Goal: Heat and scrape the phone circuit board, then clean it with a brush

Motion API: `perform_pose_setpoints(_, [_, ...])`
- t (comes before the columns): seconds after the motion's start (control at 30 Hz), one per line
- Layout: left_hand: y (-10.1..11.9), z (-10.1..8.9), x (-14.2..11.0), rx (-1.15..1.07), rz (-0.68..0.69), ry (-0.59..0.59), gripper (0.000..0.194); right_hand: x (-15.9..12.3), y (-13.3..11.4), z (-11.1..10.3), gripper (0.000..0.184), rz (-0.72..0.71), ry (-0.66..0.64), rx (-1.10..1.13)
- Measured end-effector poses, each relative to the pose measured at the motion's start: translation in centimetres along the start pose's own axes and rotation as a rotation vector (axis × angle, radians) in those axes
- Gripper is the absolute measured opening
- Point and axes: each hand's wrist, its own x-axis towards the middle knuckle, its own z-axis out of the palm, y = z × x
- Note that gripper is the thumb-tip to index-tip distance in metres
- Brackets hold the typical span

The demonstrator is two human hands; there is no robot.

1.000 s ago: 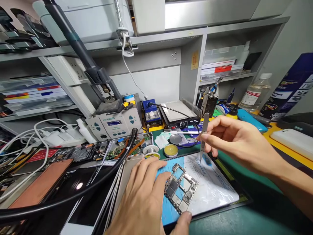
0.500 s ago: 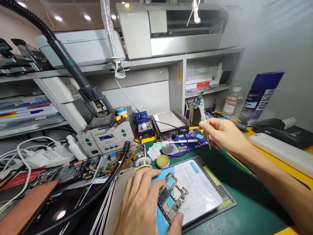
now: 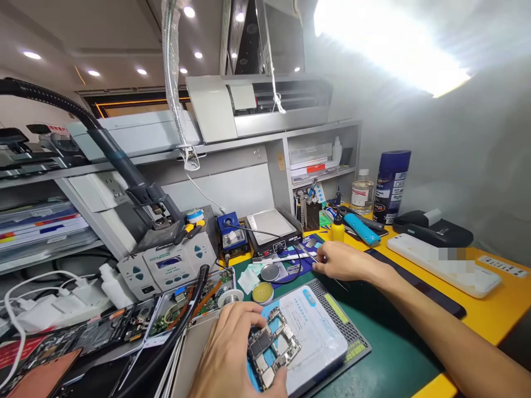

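Observation:
My left hand (image 3: 236, 345) grips a phone logic board (image 3: 274, 345) by its edges, with the thumb at the near side and the fingers at the far side. The board lies over the blue left part of a white and blue flat box (image 3: 315, 342). To the right and farther off, my right hand (image 3: 338, 261) is closed round thin metal tweezers (image 3: 343, 286). Its fingers hide most of them, and their thin points show below the hand. A tin of yellowish paste (image 3: 263, 293) stands just beyond my left hand.
A hot-air station (image 3: 168, 265) and a soldering station (image 3: 232, 235) stand at the back. A black hose (image 3: 182, 309) crosses the left side over opened devices. On the right are a yellow bottle (image 3: 337, 229), a spray can (image 3: 390, 188) and a dark phone (image 3: 418, 282).
My right hand has come down and to the left with the tweezers, away from the rack. The view has tilted up and shifted right. My left hand still grips the logic board.

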Motion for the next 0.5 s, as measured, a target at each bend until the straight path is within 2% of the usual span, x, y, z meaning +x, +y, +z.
perform_pose_setpoints(0.3, [0.3,-1.3,1.9,0.031,0.124,-0.136,0.04,-1.1,-0.2,-0.7,0.019,-0.062,-0.015,0.02])
perform_pose_setpoints(0.5, [-0.6,0.2,1.6,-0.04,0.095,-0.089,0.036,-0.9,-0.3,0.0,0.017,-0.035,0.008,0.095])
